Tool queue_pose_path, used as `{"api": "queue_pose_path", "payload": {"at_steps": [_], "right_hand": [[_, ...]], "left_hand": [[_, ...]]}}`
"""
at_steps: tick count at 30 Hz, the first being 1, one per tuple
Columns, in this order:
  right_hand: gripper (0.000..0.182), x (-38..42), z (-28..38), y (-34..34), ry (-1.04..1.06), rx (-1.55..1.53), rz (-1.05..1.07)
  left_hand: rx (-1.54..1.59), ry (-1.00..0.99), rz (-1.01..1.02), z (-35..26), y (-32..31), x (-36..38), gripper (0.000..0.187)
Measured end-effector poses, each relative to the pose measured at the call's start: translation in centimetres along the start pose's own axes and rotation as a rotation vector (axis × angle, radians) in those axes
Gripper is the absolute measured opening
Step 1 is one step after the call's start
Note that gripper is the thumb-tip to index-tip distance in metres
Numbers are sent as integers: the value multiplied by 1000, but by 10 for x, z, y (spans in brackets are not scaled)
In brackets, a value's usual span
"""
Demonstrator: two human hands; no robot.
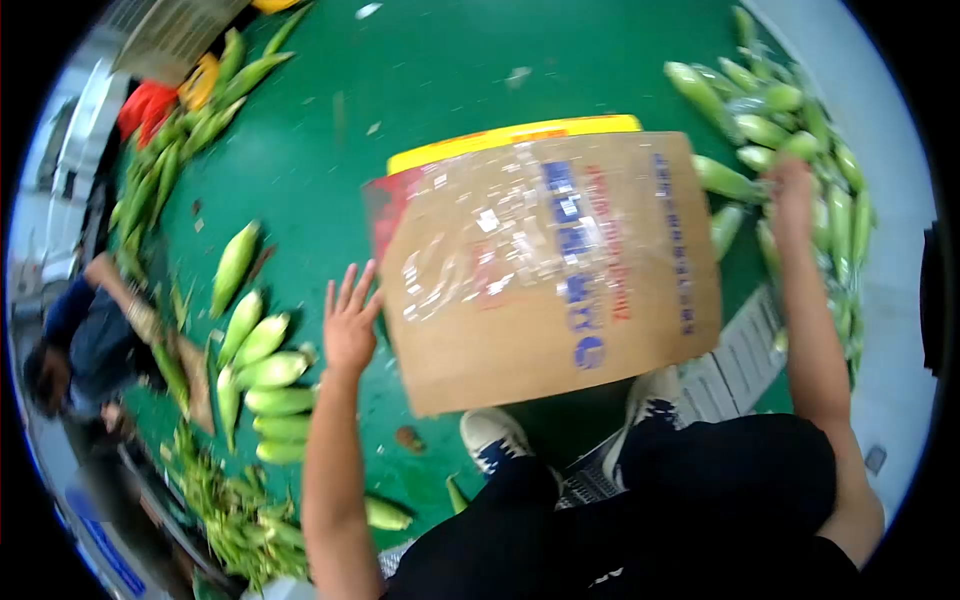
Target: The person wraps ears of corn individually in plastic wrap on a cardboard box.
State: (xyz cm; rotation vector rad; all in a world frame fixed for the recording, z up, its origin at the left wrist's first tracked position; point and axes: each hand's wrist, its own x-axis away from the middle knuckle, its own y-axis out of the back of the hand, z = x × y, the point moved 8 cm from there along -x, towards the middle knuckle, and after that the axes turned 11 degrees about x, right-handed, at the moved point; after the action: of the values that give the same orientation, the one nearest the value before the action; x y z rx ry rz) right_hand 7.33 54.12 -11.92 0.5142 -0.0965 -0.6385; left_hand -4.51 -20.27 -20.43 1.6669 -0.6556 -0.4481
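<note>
A flattened-looking brown cardboard piece (480, 350) with blue and red print and shiny clear plastic on it lies over a yellow-edged item (515, 132) in front of my feet. My left hand (350, 322) is beside its left edge, fingers spread, holding nothing. At the right, my right hand (790, 195) reaches to a pile of corn ears (840, 225), many in clear plastic. Its fingers are at an ear (800, 147) near the pile's inner edge; how they close on it is too small to make out.
Loose husked corn (275, 370) lies left of my left arm, with a heap of green husks (235, 510) below. Unhusked corn (165, 165) is piled at the upper left. A co-worker (95, 330) sits at the far left, handling corn. My shoes (495, 437) are below the cardboard.
</note>
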Motion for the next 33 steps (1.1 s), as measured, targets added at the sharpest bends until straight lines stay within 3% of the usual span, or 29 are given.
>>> {"api": "queue_pose_path", "payload": {"at_steps": [1, 2, 3, 5, 8, 9, 10, 11, 12, 13, 14, 15, 17, 19, 20, 21, 23, 25, 27, 29, 31, 32, 33], "right_hand": [[28, 30, 64, -62, 46, 153, 68], [33, 58, 92, -96, 34, 318, 154], [39, 76, 115, -122, 63, 443, 222], [41, 98, 147, -161, 67, 660, 462], [45, 106, 156, -166, 33, 799, 561], [46, 105, 154, -166, 31, 860, 609], [46, 107, 156, -167, 117, 871, 580], [46, 114, 154, -172, 198, 878, 558], [45, 117, 154, -174, 286, 879, 526], [46, 118, 153, -172, 272, 865, 538], [48, 121, 156, -173, 264, 843, 561], [50, 121, 160, -177, 268, 819, 585], [40, 127, 163, -179, 271, 773, 582], [37, 127, 162, -184, 302, 768, 580], [29, 127, 163, -185, 307, 734, 567], [28, 128, 163, -186, 358, 720, 537], [26, 132, 158, -183, 455, 695, 480], [22, 122, 147, -167, 195, 287, 488], [34, 116, 141, -162, 14, -263, 437], [45, 121, 145, -173, -42, -457, 456], [56, 117, 182, -202, 396, 16, 387], [65, 124, 205, -219, 763, 407, 237], [69, 125, 211, -231, 827, 541, 300]], "left_hand": [[-63, -89, 103, -5, -4, -20, 47], [74, -116, 87, 4, -18, -33, 38], [73, 139, 426, 8, -22, -51, 40], [-75, 189, 593, -5, -8, -75, 44], [-353, -173, 338, 14, -21, -58, 45], [-348, -209, 280, 26, -17, -42, 48], [-191, -125, 200, 20, 17, -33, 51], [-59, 106, 175, 51, 26, -11, 56], [-36, 180, -55, 81, 41, 18, 54], [-59, 448, -100, 88, 70, 36, 63], [-31, 397, -380, 76, 105, 45, 75], [62, 422, -504, 56, 137, 39, 81], [427, 421, -661, 3, 182, 3, 72], [848, 265, -578, -63, 185, -53, 69], [738, 41, -457, -116, 188, -91, 70], [420, -212, -422, -180, 200, -124, 70], [474, -106, -117, -209, 150, -160, 67], [403, -65, -47, -213, 138, -169, 66], [362, -58, 35, -223, 130, -180, 65], [329, -65, 121, -227, 134, -182, 64], [330, -99, 126, -228, 131, -188, 63], [334, -130, 129, -230, 131, -190, 63], [340, -151, 123, -228, 131, -190, 64]]}}
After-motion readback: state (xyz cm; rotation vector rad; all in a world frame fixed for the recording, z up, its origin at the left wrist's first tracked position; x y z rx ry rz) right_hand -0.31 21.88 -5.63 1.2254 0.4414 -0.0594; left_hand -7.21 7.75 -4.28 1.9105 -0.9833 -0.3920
